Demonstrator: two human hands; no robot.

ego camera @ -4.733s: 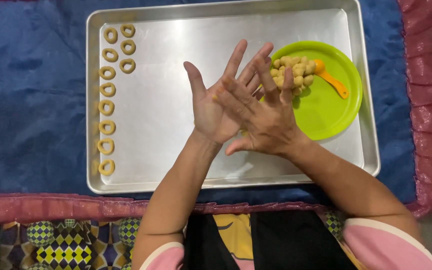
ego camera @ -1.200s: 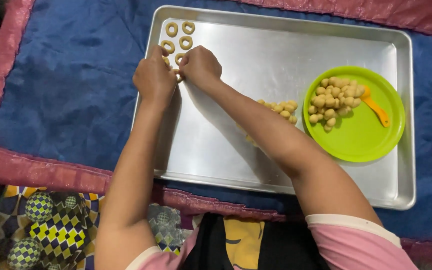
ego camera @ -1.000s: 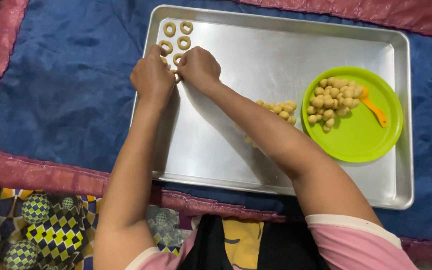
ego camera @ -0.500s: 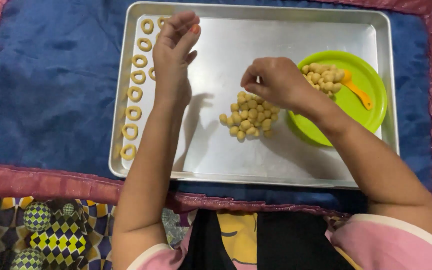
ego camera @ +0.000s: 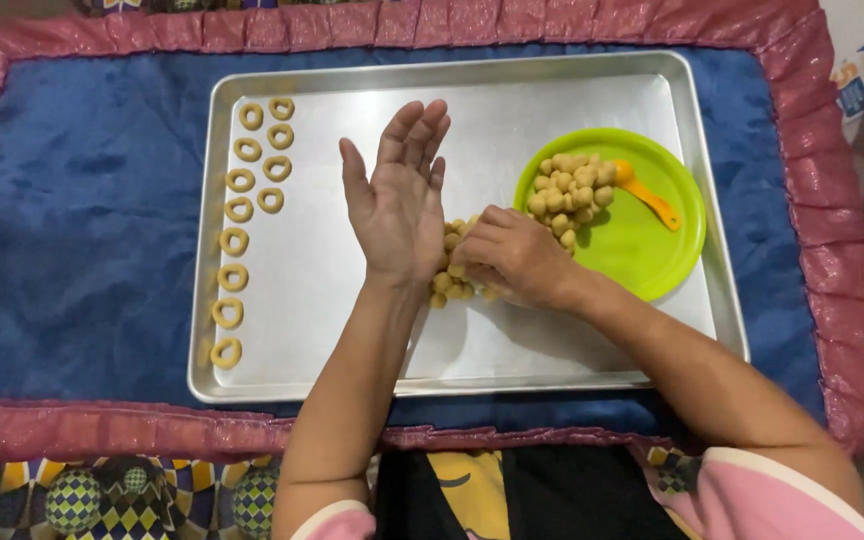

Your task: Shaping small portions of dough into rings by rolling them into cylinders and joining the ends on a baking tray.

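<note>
A metal baking tray (ego camera: 592, 85) lies on a blue cloth. Down its left side run several dough rings (ego camera: 242, 212) in two short columns. A heap of small dough balls (ego camera: 448, 280) sits mid-tray, mostly hidden under my hands. My left hand (ego camera: 395, 200) is raised flat, palm up, fingers together, holding nothing. Beside it my right hand (ego camera: 507, 257) rests curled on the heap, fingers closed around dough balls. A green plate (ego camera: 652, 250) at the right of the tray carries more dough balls (ego camera: 570, 190) and an orange spoon (ego camera: 644, 192).
The blue cloth (ego camera: 82, 200) has a pink ruffled border (ego camera: 102, 432). A patterned fabric with chequered balls (ego camera: 102, 495) shows at the bottom left. Bare tray surface (ego camera: 332, 320) lies between the rings and my hands.
My left hand came back from the ring rows to the tray's middle and now lies palm up. My right hand dropped from above the heap onto the dough balls.
</note>
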